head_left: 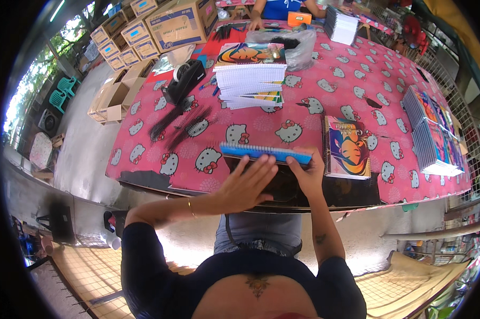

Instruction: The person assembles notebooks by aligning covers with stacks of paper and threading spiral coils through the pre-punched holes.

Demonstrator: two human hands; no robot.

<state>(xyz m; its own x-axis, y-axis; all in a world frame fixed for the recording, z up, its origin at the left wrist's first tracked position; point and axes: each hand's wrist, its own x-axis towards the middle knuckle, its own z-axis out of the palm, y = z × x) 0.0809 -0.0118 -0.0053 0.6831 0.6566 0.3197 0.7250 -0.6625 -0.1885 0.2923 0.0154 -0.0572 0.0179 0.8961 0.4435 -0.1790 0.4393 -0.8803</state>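
Observation:
A spiral notebook [269,153] with a blue cover stands on its edge at the table's near side, its wire binding upward. My right hand [309,171] grips its right end, thumb on the near face. My left hand [249,183] rests against the same face with its fingers stretched out. To the right lies another spiral notebook [349,148] with a colourful cartoon cover. Beyond my hands rises a stack of notebooks [250,80], its lower layers slightly fanned. Bundles of thin black strands [189,127] lie to the left.
A black tape dispenser [186,81] stands at the left, near cardboard boxes [179,24]. Notebook stacks [431,141] sit at the right edge. A clear plastic bag [302,50], an orange box [299,19] and another notebook stack [342,25] are farther back, where another person's hand [256,24] rests.

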